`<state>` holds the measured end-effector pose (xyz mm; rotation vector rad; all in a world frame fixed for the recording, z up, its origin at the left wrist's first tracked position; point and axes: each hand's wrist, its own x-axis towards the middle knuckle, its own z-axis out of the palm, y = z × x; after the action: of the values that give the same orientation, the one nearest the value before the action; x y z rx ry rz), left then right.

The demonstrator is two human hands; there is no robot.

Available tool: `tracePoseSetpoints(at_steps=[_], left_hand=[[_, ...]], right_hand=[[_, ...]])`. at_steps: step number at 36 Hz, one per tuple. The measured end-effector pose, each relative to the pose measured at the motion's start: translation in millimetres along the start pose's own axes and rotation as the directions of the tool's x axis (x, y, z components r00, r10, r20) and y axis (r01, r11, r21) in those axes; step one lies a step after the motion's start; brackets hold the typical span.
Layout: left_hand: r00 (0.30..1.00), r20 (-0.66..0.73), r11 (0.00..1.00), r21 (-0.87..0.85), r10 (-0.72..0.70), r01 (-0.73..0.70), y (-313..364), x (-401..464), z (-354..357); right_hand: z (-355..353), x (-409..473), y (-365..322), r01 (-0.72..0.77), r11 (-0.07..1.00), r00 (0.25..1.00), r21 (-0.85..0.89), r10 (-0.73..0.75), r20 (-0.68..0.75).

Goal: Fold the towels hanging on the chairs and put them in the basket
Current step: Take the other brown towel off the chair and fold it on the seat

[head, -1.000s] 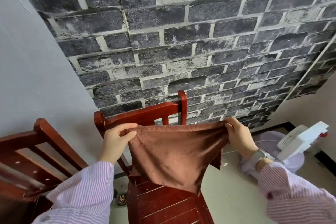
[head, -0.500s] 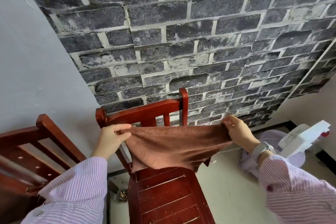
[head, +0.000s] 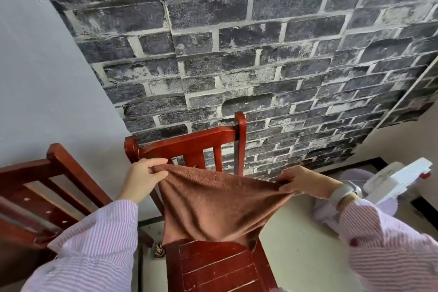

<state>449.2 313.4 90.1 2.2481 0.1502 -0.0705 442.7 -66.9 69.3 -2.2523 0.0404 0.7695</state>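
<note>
A brown towel [head: 213,206] hangs in the air in front of a red wooden chair [head: 187,142], stretched between both hands. My left hand [head: 142,178] pinches its upper left corner beside the chair's backrest. My right hand [head: 305,182] grips the upper right corner, lower and to the right of the chair. The towel sags in the middle and its lower edge reaches the chair's seat [head: 218,268]. No basket is in view.
A second red wooden chair [head: 40,187] stands at the left against a grey wall. A dark brick-pattern wall rises behind the chairs. A white device [head: 398,178] sits over a pale lilac object [head: 331,216] on the cream floor at the right.
The towel's lower part rose, then dropped again to the seat. My right hand has moved lower and further right, so the top edge now slopes down to the right.
</note>
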Motion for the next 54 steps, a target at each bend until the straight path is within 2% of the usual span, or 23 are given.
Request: tracePoseSetpoints(at_steps=[2,7,11,14,18,23,28,33,36,40,42,46,49,52,54], left_hand=[[1.0,0.011,0.993,0.116,0.018,-0.019,-3,1,0],[0.997,-0.057,0.951,0.307,0.058,-0.038,-9,-3,3],[0.99,-0.129,0.941,0.339,0.058,-0.011,-13,-2,5],[0.995,-0.09,0.935,0.354,0.037,-0.003,-15,3,3],[0.999,-0.037,0.928,0.372,0.001,0.013,-16,8,2],[0.993,-0.118,0.93,0.366,0.021,0.024,-18,11,1],[0.973,-0.222,0.933,0.36,0.065,0.019,-25,11,0],[0.941,-0.328,0.94,0.339,0.079,0.04,-44,8,6],[0.942,-0.333,0.942,0.327,0.044,0.072,-61,6,14],[0.945,-0.325,0.947,0.286,-0.045,0.143,-78,9,24],[0.937,-0.337,0.962,0.216,-0.088,0.168,-81,11,29],[0.906,-0.378,0.981,-0.036,-0.189,0.189,-88,16,35],[0.883,-0.431,0.978,-0.166,-0.185,0.124,-88,11,39],[0.883,-0.442,0.975,-0.214,-0.158,0.067,-96,-2,46],[0.895,-0.417,0.977,-0.197,-0.162,0.085,-112,-16,53]], right_hand=[[2,3,-1,0.007,0.979,0.999,-0.203,-0.017,-0.047],[6,11,1,-0.041,0.952,0.961,-0.303,-0.046,-0.274],[8,21,10,0.006,0.939,0.887,-0.344,-0.164,-0.432],[8,21,3,-0.002,0.937,0.842,-0.348,-0.186,-0.507],[8,24,-6,-0.036,0.879,0.795,-0.476,-0.263,-0.546],[6,38,-7,-0.139,0.816,0.766,-0.562,-0.271,-0.583],[10,46,-15,-0.154,0.855,0.749,-0.495,-0.225,-0.623],[21,63,-19,-0.033,0.925,0.727,-0.378,-0.237,-0.644],[34,76,-15,0.039,0.95,0.745,-0.31,-0.234,-0.625],[53,91,-6,0.052,0.976,0.776,-0.21,-0.172,-0.607],[57,97,-5,0.064,0.985,0.777,-0.158,-0.149,-0.611],[60,109,-5,0.107,0.993,0.779,-0.048,-0.114,-0.616],[63,110,-8,0.183,0.981,0.747,-0.065,-0.181,-0.64],[71,102,-5,0.258,0.958,0.693,-0.125,-0.274,-0.666],[82,94,6,0.294,0.945,0.685,-0.139,-0.31,-0.659]])
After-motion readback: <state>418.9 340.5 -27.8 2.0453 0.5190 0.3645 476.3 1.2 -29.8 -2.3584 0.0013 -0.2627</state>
